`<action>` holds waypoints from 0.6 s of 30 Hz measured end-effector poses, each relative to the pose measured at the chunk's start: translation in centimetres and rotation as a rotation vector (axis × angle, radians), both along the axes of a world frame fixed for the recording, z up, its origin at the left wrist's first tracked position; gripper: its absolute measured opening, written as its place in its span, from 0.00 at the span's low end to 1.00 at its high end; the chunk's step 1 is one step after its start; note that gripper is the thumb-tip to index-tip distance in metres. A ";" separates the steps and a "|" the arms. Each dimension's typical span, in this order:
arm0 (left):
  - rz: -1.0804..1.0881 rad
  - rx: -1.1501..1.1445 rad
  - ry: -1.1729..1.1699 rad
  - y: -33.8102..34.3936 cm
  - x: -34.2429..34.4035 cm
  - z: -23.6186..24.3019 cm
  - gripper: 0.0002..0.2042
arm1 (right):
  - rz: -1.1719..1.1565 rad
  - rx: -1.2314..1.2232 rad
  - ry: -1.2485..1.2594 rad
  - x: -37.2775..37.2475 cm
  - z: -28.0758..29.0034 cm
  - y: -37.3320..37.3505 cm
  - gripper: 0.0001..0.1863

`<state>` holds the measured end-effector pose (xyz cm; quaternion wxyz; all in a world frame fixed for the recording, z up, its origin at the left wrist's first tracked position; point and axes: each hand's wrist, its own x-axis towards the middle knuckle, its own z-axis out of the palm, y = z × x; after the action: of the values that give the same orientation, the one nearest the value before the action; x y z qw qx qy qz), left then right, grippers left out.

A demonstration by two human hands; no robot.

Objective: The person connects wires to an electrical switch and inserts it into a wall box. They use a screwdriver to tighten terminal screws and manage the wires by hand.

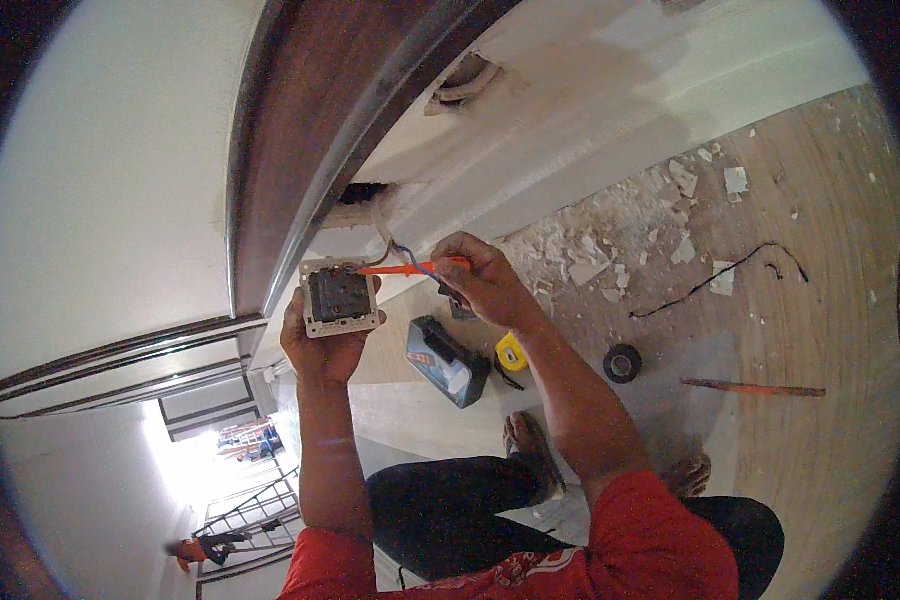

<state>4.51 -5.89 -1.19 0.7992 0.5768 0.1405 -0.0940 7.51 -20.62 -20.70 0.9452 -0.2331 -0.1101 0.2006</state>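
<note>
Think of a clock laid over the view. The pale wall [595,140] goes from 12 to 2 o'clock, and the wood floor [820,240] fills 2 to 4. A brown beam [320,130] slants across 11. A dark box [448,366] sits on the floor at 6, near the middle. Two hands work close to the middle. The left hand [325,345] holds a square plate [340,300] at 9 o'clock, with its black back in view. The right hand [478,275], just toward 2, is closed around an orange screwdriver [400,270]. Its tip is at the plate's top right edge. Thin wires [398,248] come from a dark hole [365,193] at 11 and run down to the plate. On the floor, a black cord [715,285] lies at 3, a thin orange stick [755,387] between 3 and 4, a black roll [622,364] near 4, and a yellow tape [511,352] between 4 and 5. Small white bits [684,178] are scattered at 2.
</note>
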 end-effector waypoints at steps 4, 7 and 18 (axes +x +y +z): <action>0.002 -0.002 -0.004 -0.4 0.0 0.1 0.29 | -0.149 -0.174 -0.119 0.2 0.6 -0.4 0.15; 0.006 0.021 0.010 0.1 -0.1 0.3 0.31 | -0.152 -0.215 -0.108 0.7 0.2 0.0 0.16; -0.014 0.071 0.001 0.5 -0.2 0.5 0.31 | 0.102 0.085 0.110 0.3 0.6 -0.2 0.13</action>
<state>4.32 -5.43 -0.74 0.7775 0.6057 0.1399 -0.0949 7.78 -20.81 -20.06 0.9473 -0.1754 -0.0782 0.2563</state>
